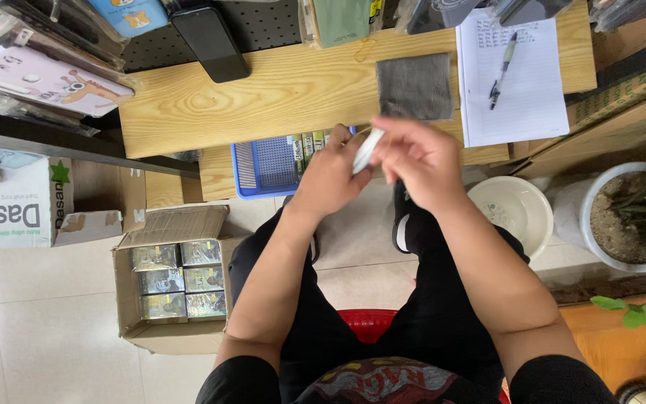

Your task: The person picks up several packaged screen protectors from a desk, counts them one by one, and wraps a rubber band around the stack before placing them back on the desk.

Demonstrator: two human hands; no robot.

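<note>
Two hands: both meet at the centre of the frame, above the front edge of the wooden surface [278, 90].
Left hand [330, 176]: fingers curled and clenched around the lower end of a slim white item [368, 150].
Right hand [420, 157]: fingers pinched on the upper part of the same slim white item; thumb side turned toward the left hand.
Slim white item: held between the two hands, tilted, upper end toward the upper right; its kind cannot be told.
Blue tray [263, 164]: just left of the hands at frame centre-left, on a lower wooden ledge; a row of small upright packets [309, 144] stands at its right end, touching the left hand's knuckle area as seen.
Grey cloth square [415, 87]: flat on the surface, directly above the hands in the frame.
Lined paper sheet [514, 78]: upper right, with a pen [502, 71] lying on it.
Black phone [211, 41]: upper left of centre, tilted at the back of the surface.
Cardboard box [170, 280]: lower left on the tiled floor, open, holding six small packed boxes in two columns.
White bowl [514, 209]: right of the hands, on the floor.
Potted plant [629, 217]: right edge, white pot with soil and green leaves.
Seat: red stool [368, 322] visible between the legs at bottom centre.
</note>
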